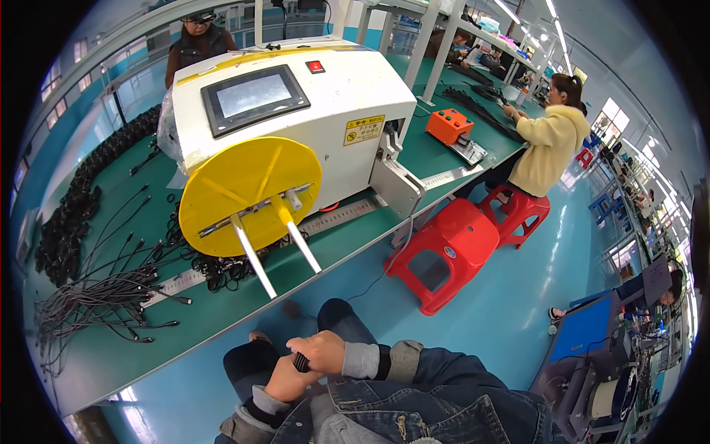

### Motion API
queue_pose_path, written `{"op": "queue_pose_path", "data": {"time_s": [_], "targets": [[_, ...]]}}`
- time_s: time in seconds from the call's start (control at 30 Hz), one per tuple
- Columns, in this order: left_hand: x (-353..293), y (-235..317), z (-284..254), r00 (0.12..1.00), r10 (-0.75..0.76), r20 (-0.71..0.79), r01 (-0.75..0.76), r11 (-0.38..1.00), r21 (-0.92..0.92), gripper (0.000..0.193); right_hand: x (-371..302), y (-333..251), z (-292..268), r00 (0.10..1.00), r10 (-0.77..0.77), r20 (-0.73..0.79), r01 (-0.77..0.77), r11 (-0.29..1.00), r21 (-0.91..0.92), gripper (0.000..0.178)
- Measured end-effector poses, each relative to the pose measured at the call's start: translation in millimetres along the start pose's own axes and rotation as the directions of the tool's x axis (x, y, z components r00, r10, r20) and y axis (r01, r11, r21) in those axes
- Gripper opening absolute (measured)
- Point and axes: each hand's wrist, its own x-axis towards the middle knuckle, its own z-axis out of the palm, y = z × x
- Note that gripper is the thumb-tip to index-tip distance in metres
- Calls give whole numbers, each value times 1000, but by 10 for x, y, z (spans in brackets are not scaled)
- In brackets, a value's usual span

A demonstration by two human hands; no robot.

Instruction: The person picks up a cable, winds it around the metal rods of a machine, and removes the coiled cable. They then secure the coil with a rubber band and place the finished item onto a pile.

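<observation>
Over my lap, my left hand (288,380) and my right hand (324,351) meet, both closed around a small black ribbed bundle (301,362). It looks like coiled cable, but my fingers cover most of it. In front of me on the green table stands a white machine (333,96) with a screen (255,95) and a red switch (316,66). Its yellow disc (237,181) carries two pale rods that stick out toward me. Neither hand touches the machine.
Loose dark cables (103,303) lie on the table (148,370) at left, with piled black coils (70,214) behind. An orange control box (449,126) sits right of the machine. Red stools (451,244) stand on the floor. A co-worker (555,137) handles cables farther along the table.
</observation>
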Motion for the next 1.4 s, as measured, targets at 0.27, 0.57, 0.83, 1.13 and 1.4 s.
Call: {"op": "queue_pose_path", "data": {"time_s": [0.27, 0.57, 0.83, 1.13, 1.4], "targets": [[132, -313, 70, 993, 39, -108, -30, 996, 83, 23, -43, 9, 44, 991, 83, 105, -81, 996, -22, 26], [-43, -34, -117, 985, 15, -171, -69, 946, -316, 8, 344, 91, -642, 983, -75, -168, 94, 990, 110, 27], [-21, 167, -61, 975, 57, -215, -130, 929, -345, 9, 954, 1051, -992, 896, -3, -444, -192, 899, -395, 10], [93, 273, -12, 979, 89, -182, -147, 931, -334, 9, 964, 1386, -1279, 921, 336, -199, -267, 913, 307, 18], [29, 264, 44, 968, 108, -228, -189, 911, -368, 10, 842, 1238, -1406, 832, 478, -283, -418, 874, 247, 14]]}}
